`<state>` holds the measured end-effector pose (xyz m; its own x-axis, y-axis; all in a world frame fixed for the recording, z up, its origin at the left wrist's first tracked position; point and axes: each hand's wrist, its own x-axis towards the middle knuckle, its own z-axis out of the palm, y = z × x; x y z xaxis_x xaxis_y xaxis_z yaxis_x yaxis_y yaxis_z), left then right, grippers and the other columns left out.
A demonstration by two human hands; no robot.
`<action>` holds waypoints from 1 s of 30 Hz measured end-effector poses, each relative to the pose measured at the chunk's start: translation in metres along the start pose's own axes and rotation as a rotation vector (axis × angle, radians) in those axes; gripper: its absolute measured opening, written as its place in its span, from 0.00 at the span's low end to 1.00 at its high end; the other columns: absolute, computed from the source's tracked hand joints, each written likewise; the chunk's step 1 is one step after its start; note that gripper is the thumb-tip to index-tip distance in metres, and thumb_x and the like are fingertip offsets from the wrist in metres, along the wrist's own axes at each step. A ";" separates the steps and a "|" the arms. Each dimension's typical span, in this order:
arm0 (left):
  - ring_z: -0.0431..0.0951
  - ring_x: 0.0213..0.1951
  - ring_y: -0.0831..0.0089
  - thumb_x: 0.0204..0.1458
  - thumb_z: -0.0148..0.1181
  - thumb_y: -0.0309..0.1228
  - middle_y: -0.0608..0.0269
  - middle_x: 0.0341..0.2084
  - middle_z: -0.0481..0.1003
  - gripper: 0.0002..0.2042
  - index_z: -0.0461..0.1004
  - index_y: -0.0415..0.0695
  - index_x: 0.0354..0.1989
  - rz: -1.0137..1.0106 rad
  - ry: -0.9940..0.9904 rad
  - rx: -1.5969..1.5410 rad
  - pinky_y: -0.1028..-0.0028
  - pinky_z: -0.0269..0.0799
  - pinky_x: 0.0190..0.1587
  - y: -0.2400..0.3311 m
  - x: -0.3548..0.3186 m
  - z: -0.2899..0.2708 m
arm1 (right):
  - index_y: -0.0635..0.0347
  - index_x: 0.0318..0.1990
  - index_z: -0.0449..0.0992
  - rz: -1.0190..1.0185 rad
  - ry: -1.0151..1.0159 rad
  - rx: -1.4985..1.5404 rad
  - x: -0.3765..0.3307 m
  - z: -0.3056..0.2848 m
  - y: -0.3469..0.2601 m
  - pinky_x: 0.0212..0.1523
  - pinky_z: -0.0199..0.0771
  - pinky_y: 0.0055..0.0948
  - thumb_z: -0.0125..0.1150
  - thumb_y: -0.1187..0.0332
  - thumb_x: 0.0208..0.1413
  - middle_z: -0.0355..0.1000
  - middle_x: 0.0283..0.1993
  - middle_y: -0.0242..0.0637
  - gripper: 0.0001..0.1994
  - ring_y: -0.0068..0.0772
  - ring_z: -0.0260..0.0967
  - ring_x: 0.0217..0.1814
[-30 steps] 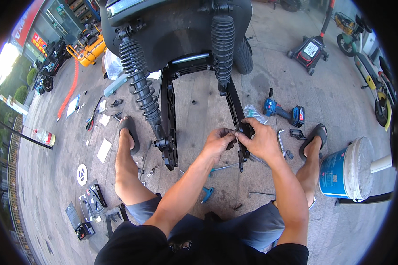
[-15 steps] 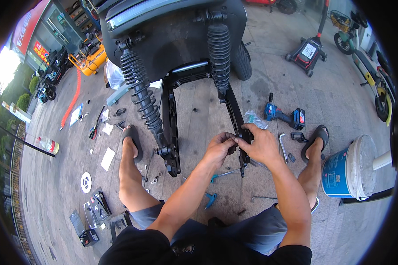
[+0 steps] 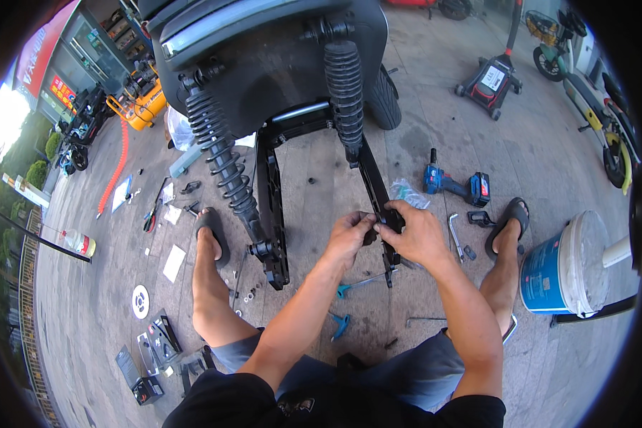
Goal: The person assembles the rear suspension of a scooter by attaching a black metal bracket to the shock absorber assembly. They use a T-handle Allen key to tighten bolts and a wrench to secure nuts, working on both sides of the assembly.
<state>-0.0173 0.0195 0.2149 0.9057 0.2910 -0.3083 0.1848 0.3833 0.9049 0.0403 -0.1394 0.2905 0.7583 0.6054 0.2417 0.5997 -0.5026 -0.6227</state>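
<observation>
The person squatted on the concrete floor (image 3: 321,178) behind a raised dark scooter (image 3: 264,64), both hands meeting at the right arm of its black swingarm fork (image 3: 374,185). The left hand (image 3: 351,235) had its fingers curled around the near part of that arm, thumb and fingertips pinching something small and dark against it; what the piece was could not be told. The right hand (image 3: 415,234) lay touching the left, its fingers clenched over the same arm from the right side, covering the spot. The fork's right arm ran from the foot of the right shock absorber (image 3: 344,89) toward the person, ending just below the hands. The left fork arm (image 3: 272,214) stood apart to the left, beside the left shock absorber (image 3: 221,164).

On the floor to the right of the hands lay a blue cordless driver (image 3: 453,185), with a wrench (image 3: 454,235) near it. A blue and white bucket (image 3: 560,267) stood at the far right, just beside the person's right foot in a black sandal (image 3: 508,221). A teal-handled tool (image 3: 357,285) lay below the hands, between the knees.
</observation>
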 end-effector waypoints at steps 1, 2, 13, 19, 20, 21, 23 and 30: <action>0.75 0.38 0.70 0.58 0.55 0.30 0.59 0.36 0.74 0.10 0.71 0.36 0.44 -0.020 0.016 0.019 0.72 0.73 0.40 -0.001 -0.001 0.001 | 0.58 0.46 0.76 -0.027 0.027 0.003 0.001 0.002 0.002 0.40 0.77 0.40 0.67 0.54 0.47 0.78 0.36 0.46 0.22 0.48 0.77 0.38; 0.75 0.40 0.68 0.58 0.54 0.29 0.57 0.37 0.74 0.12 0.70 0.35 0.46 0.022 0.021 0.031 0.70 0.75 0.43 -0.001 0.000 0.002 | 0.58 0.46 0.76 -0.021 0.022 -0.013 0.000 0.004 0.003 0.40 0.77 0.40 0.67 0.54 0.47 0.78 0.36 0.47 0.22 0.48 0.77 0.39; 0.76 0.29 0.70 0.55 0.60 0.34 0.59 0.30 0.77 0.12 0.73 0.38 0.40 0.114 0.098 0.376 0.73 0.72 0.36 -0.080 -0.002 -0.038 | 0.59 0.47 0.76 0.019 -0.020 -0.003 0.002 0.013 0.012 0.42 0.75 0.35 0.68 0.56 0.47 0.78 0.36 0.48 0.22 0.44 0.78 0.39; 0.65 0.53 0.48 0.45 0.67 0.38 0.48 0.51 0.66 0.23 0.70 0.46 0.50 0.162 -0.044 1.542 0.55 0.65 0.51 -0.162 -0.061 -0.084 | 0.58 0.48 0.76 0.010 -0.008 -0.017 0.002 0.010 0.009 0.42 0.75 0.34 0.68 0.55 0.47 0.79 0.36 0.45 0.23 0.43 0.78 0.39; 0.63 0.55 0.47 0.44 0.67 0.38 0.48 0.52 0.65 0.25 0.69 0.47 0.52 0.184 -0.078 1.601 0.53 0.63 0.53 -0.171 -0.066 -0.086 | 0.58 0.48 0.76 0.026 -0.017 -0.017 0.001 0.010 0.009 0.42 0.75 0.34 0.68 0.55 0.47 0.79 0.37 0.45 0.23 0.43 0.78 0.39; 0.61 0.56 0.46 0.44 0.68 0.39 0.48 0.52 0.64 0.27 0.68 0.47 0.54 0.183 -0.126 1.657 0.52 0.62 0.54 -0.178 -0.068 -0.088 | 0.57 0.48 0.76 0.040 -0.030 -0.012 0.001 0.010 0.009 0.42 0.75 0.34 0.68 0.55 0.47 0.79 0.37 0.45 0.23 0.43 0.78 0.39; 0.60 0.57 0.47 0.44 0.67 0.39 0.48 0.52 0.64 0.27 0.68 0.46 0.54 0.185 -0.083 1.687 0.52 0.60 0.55 -0.185 -0.064 -0.089 | 0.57 0.48 0.76 0.039 -0.013 -0.026 0.000 0.010 0.009 0.42 0.75 0.33 0.68 0.55 0.47 0.78 0.37 0.45 0.23 0.43 0.78 0.39; 0.62 0.56 0.49 0.44 0.64 0.36 0.47 0.51 0.65 0.24 0.68 0.43 0.51 0.122 -0.066 1.536 0.52 0.60 0.54 -0.177 -0.086 -0.117 | 0.59 0.47 0.77 -0.013 0.018 0.014 -0.001 0.011 0.012 0.42 0.75 0.33 0.68 0.55 0.47 0.78 0.37 0.48 0.22 0.44 0.78 0.41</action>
<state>-0.1728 0.0294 0.0472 0.9511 0.1988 -0.2363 0.2752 -0.8931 0.3560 0.0438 -0.1388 0.2744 0.7550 0.6006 0.2631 0.6062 -0.4861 -0.6295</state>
